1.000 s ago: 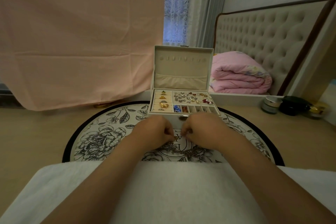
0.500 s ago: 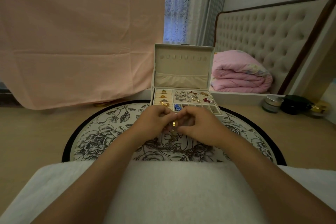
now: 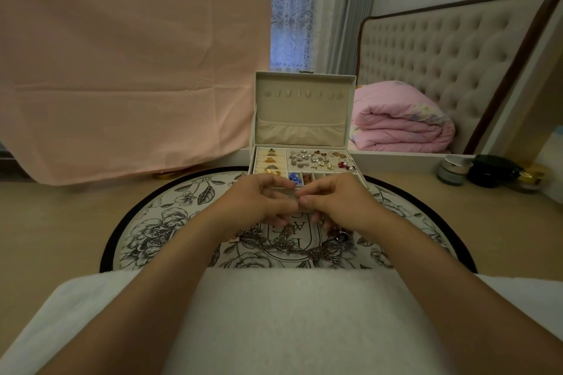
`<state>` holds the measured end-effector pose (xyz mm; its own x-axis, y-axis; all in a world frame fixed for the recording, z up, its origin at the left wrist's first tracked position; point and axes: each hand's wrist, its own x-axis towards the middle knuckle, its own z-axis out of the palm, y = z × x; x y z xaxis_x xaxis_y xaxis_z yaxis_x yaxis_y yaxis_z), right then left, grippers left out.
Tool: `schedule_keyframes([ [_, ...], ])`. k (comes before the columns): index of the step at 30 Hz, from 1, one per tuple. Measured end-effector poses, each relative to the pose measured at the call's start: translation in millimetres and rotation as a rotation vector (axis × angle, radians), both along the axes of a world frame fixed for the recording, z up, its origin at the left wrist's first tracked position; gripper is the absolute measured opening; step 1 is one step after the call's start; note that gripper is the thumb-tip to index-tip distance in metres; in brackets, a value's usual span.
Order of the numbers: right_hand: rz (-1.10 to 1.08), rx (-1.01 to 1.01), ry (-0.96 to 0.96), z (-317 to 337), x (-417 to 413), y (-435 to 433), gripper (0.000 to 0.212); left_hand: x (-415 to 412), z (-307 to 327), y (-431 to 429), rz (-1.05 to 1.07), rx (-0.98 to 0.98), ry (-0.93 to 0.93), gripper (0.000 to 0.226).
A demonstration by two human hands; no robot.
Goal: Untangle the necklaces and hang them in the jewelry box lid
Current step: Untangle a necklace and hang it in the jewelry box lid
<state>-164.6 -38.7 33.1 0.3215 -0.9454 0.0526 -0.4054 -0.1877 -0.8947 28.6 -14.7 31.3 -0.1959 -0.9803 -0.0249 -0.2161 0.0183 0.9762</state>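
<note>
My left hand (image 3: 262, 202) and right hand (image 3: 339, 201) hide the front edge of the jewelry box (image 3: 304, 119) at mid-frame. Any chain between my fingertips is too fine to see. Just below, my hands cover part of the tangled necklaces (image 3: 300, 248).

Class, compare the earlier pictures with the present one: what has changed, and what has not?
The left hand and right hand lifted away from the mat toward the jewelry box, fingertips meeting, apparently pinching a fine strand of the necklaces. The rest of the tangle stayed on the mat; the box stayed open, its lid hooks bare.
</note>
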Motion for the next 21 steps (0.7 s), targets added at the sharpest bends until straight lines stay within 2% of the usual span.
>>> schedule_keyframes([
  [2, 0.004, -0.022, -0.04, 3.6, -1.1, -0.6, 0.016, 2.7, 0.2, -0.8, -0.019, -0.032, -0.11, 0.033],
  [7, -0.021, 0.011, -0.237, 6.8, -1.8, -3.8, 0.023, 8.6, -5.5, -5.7, -0.041, -0.103, -0.355, 0.019],
  [10, -0.032, 0.083, -0.308, 6.6, -2.0, -3.3, 0.028, 9.8, -9.1, -8.0, -0.026, -0.207, -0.638, 0.031],
  [12, -0.055, 0.091, -0.32, 5.9, -2.0, -3.7, 0.032, 7.8, -10.7, -6.0, -0.007, -0.264, -0.762, 0.033],
  [17, -0.059, -0.007, -0.165, 4.4, -5.6, -5.6, 0.027, 9.4, -20.2, -0.5, -0.022, -0.291, -0.903, 0.031],
  [21, -0.035, -0.169, 0.052, 5.4, -7.0, -5.8, 0.02, 20.1, -12.4, 13.2, -0.106, -0.106, -0.885, 0.02],
])
